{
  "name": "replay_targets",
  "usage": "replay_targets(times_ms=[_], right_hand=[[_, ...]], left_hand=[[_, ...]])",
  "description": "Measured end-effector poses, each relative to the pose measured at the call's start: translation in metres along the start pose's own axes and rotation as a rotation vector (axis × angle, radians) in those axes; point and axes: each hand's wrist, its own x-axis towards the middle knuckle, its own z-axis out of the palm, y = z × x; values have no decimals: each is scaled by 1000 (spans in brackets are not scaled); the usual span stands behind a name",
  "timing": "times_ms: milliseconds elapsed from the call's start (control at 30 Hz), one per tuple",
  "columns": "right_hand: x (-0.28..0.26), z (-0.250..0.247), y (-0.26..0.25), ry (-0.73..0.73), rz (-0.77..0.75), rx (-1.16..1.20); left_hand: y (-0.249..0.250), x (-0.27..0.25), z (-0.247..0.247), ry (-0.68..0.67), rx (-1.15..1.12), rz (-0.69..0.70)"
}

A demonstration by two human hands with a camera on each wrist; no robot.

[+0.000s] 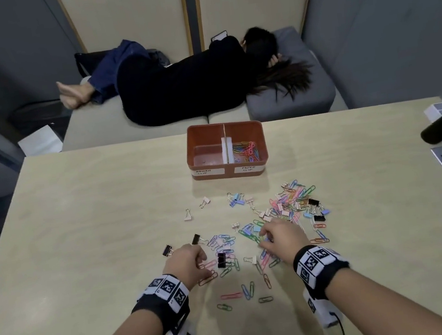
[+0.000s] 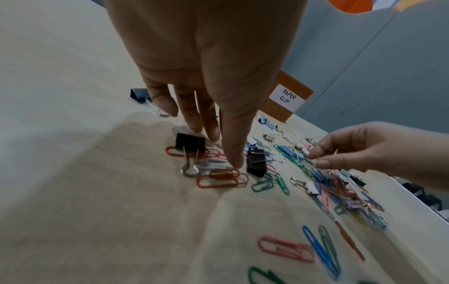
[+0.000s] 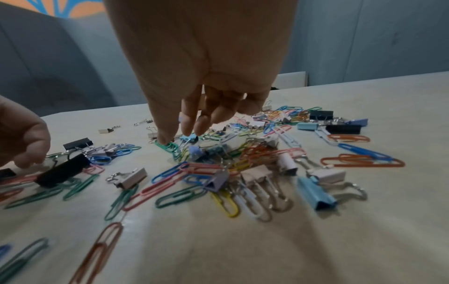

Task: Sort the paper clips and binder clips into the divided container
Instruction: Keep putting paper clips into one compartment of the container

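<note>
On the counter, the left hand hangs with fingers extended, a fingertip touching paper clips beside a black binder clip. Right of it, the right hand touches a green paper clip, fingers loosely spread. The divided container sits far behind.

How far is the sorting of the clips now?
It is at an early stage. Done: some paper clips lie in the container's right half, labelled for them; the binder clip half looks empty. In hand: both hands are down in the pile, the left hand beside a black binder clip, the right hand touching a green clip. Left: most clips still lie mixed on the table.
</note>
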Motion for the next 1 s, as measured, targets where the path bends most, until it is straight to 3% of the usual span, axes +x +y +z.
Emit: replay_targets(times_ms=[167,500,867,1000], right_hand=[[12,8,-10,27,67,-65],[16,16,-17,-21,90,-5],[11,16,-18,-28,93,127],[8,9,-12,-20,77,154]], left_hand=[[-1,2,9,25,150,15],[4,13,3,17,194,55],[5,19,-8,-34,168,50],[6,19,-12,-14,57,29]])
